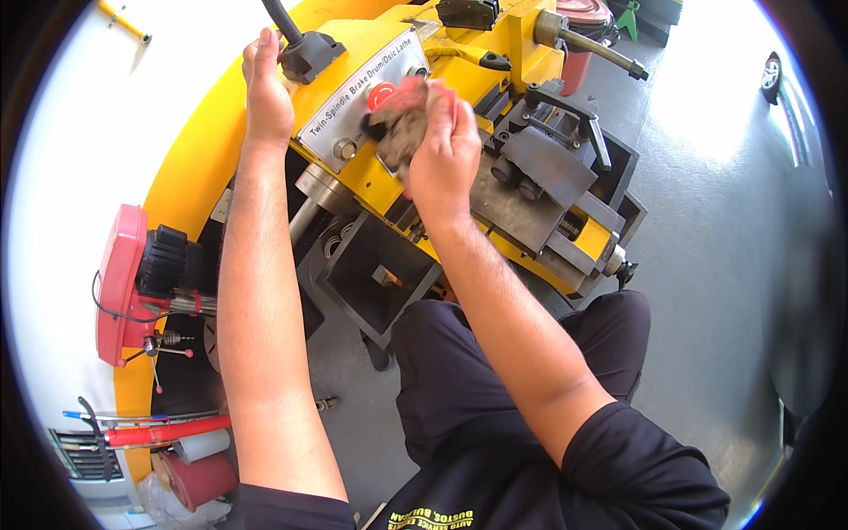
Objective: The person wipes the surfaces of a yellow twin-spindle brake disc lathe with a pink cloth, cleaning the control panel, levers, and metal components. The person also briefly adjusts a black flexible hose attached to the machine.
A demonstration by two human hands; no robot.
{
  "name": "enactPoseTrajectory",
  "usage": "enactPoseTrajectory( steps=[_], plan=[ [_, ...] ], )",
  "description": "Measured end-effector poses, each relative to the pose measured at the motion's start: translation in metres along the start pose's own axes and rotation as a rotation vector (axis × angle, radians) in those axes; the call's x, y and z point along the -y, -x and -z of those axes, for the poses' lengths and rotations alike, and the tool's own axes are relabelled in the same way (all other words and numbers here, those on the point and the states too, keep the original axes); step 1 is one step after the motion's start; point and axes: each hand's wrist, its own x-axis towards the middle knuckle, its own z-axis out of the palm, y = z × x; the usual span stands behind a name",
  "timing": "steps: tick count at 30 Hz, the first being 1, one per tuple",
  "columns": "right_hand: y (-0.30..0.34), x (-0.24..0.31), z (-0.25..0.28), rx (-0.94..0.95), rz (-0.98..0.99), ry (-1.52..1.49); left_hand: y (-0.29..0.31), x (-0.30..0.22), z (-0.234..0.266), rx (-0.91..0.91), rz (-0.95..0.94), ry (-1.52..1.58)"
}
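My right hand [444, 150] is closed round a dirty brown and red rag [406, 128], pressed near the control panel of a yellow brake lathe. The rag covers part of the panel [320, 126], close to the red push button [381, 95]; a knob [344, 148] shows lower down. Beside the black base [311, 57] of a flexible neck, my left hand [268, 93] is raised against the machine's left side. Its visible fingers stretch upward and hold nothing that I can see; the base partly hides that hand's far side.
Right of the rag sit the lathe's dark slide [517, 190] and a black lever [574, 110]. A spindle [609, 51] sticks out at the far right. Below the panel hangs a dark open tray [353, 274]. A red drill press [124, 283] stands at the left.
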Motion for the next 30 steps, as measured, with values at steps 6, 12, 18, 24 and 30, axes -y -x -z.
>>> enactPoseTrajectory(
  steps=[6,12,18,24,30],
  plan=[
    [0.06,-0.054,-0.02,0.137,0.463,0.495,-0.007,0.003,-0.003,0.012,-0.042,0.008],
    [0.028,-0.065,-0.006,-0.088,0.077,-0.409,-0.003,-0.003,-0.007,0.022,-0.051,0.048],
    [-0.055,-0.007,-0.04,0.185,0.413,0.542,-0.008,0.008,0.005,0.043,-0.003,0.036],
    [-0.074,-0.021,-0.038,0.18,0.324,0.484,-0.002,-0.002,-0.004,0.042,-0.006,0.084],
    [-0.073,-0.029,-0.025,0.232,0.561,0.768,-0.008,-0.002,-0.015,0.015,-0.09,0.114]
  ],
)
